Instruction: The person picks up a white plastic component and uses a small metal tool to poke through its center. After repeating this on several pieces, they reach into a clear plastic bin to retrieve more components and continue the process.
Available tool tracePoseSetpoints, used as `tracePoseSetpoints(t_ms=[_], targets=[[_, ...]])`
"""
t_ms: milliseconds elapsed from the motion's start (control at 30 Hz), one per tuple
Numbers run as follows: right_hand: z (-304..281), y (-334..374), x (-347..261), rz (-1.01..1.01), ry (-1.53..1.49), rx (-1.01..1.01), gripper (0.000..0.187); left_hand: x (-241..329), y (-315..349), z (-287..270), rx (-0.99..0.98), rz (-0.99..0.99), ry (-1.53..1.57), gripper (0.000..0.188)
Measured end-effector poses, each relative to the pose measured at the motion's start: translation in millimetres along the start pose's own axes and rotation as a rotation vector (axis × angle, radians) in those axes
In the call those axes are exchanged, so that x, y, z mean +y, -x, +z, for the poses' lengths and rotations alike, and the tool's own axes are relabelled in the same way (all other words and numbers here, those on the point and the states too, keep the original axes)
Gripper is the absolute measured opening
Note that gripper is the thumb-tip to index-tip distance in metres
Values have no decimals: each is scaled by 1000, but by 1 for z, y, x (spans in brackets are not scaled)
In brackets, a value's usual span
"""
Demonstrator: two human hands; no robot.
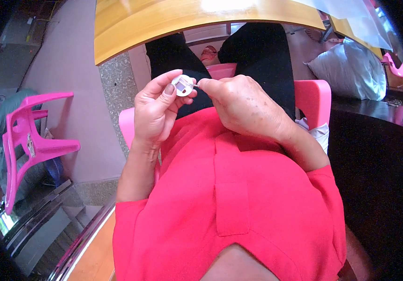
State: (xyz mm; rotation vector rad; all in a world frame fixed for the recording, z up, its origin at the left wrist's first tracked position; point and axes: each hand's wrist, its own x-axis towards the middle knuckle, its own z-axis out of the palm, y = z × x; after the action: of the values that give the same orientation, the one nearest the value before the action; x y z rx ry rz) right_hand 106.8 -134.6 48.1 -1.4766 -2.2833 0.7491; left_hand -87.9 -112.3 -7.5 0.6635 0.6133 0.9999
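— Pinching small white round part (pixel 183 85) in left hand (pixel 157 110), above lap, below desk edge (pixel 131 47)?
— Yes; right hand (pixel 243 105) closed on thin pin (pixel 196 85). Could slip, drop to floor.

A small white plastic disc (pixel 183 85) looks smooth, the tabletop (pixel 164 18) glossy wood, the chair (pixel 28 140) shiny pink plastic.

Two pink chairs (pixel 28 140), one white disc (pixel 183 85)
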Motion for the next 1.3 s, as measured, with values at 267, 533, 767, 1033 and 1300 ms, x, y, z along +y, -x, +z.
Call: tracePoseSetpoints(t_ms=[267,533,767,1033,1300], targets=[[2,-2,-3,23,-8,-2,11,-5,2,-1,-3,64,-131,29],[6,0,-14,2,297,15,19,-6,3,6,37,88,-154,27],[-3,-6,-12,-19,303,-105,19,-6,7,4,35,184,-391,25],[7,-6,3,152,-517,-52,18,4,-1,7,13,140,-149,26],[14,-8,-3,382,-865,-152,18,-1,1,-1,82,173,-134,26]])
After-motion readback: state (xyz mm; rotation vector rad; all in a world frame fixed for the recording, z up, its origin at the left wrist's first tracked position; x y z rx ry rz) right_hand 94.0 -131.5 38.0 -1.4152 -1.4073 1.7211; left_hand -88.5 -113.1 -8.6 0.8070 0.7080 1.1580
